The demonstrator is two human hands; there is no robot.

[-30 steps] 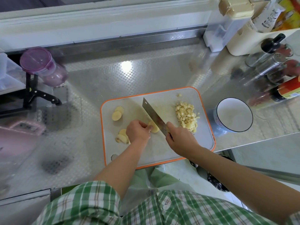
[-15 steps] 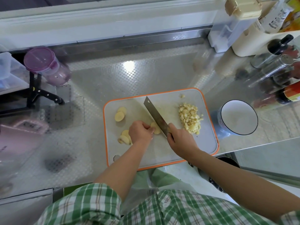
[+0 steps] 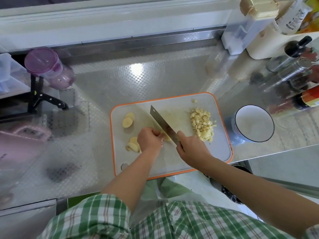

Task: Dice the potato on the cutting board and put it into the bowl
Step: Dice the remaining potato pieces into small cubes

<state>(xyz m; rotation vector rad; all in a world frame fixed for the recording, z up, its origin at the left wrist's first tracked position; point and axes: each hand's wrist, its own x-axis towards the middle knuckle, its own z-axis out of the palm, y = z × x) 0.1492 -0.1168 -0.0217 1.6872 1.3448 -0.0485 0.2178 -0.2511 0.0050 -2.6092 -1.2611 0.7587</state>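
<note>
A white cutting board (image 3: 169, 163) with an orange rim lies on the steel counter. My right hand (image 3: 191, 150) grips the handle of a cleaver (image 3: 162, 124), whose blade runs up and left across the board. My left hand (image 3: 150, 139), fingers curled, holds a piece of potato (image 3: 166, 137) against the blade. Two potato slices (image 3: 128, 120) lie at the board's left, with more slices (image 3: 133, 144) beside my left wrist. A heap of diced potato (image 3: 202, 124) sits on the board's right part. An empty white bowl (image 3: 253, 124) with a dark rim stands right of the board.
Bottles and shakers (image 3: 293, 69) crowd the back right corner beside a clear container (image 3: 241, 30). A purple-lidded jar (image 3: 50, 69) and a black-handled knife (image 3: 50, 100) sit at the left. The counter's front edge runs just below the board.
The view has shifted slightly. Both hands stay in place on the potato piece and the cleaver, with the blade still beside my left fingers.
</note>
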